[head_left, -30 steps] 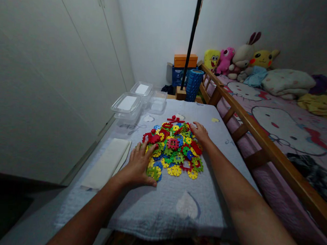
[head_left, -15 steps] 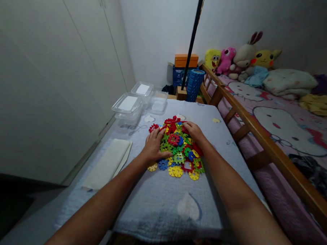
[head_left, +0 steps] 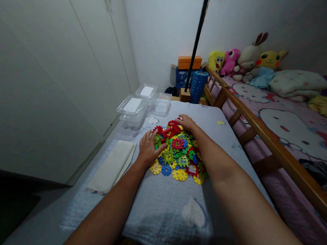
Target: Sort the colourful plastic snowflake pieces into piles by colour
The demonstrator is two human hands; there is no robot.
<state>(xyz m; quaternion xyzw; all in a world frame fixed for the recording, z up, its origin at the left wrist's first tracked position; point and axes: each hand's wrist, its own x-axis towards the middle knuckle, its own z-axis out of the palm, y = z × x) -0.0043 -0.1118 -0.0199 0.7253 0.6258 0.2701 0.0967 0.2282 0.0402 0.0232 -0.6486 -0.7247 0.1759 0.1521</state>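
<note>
A heap of plastic interlocking toy pieces (head_left: 177, 144) in red, green, yellow and blue lies on the cloth-covered table (head_left: 173, 206). Some pieces are round and notched, others square with window-like holes. Against the heap's left side rests my left hand (head_left: 149, 148), fingers spread and thumb over the pieces. My right hand (head_left: 187, 123) reaches over the far right edge of the heap, with its fingers stretched across the red pieces (head_left: 175, 127). Neither hand grips a piece that I can make out.
Clear plastic boxes (head_left: 132, 106) with lids stand at the back left. A folded cream cloth (head_left: 112, 167) lies at the left. Along the right runs a wooden bed rail (head_left: 249, 131). Behind the table rise a black pole (head_left: 196, 41) and a blue foam roller (head_left: 198, 88).
My right hand has moved toward the far side of the heap, and my left hand has shifted to its outer left edge. Red pieces at the top have shifted. The view has moved slightly.
</note>
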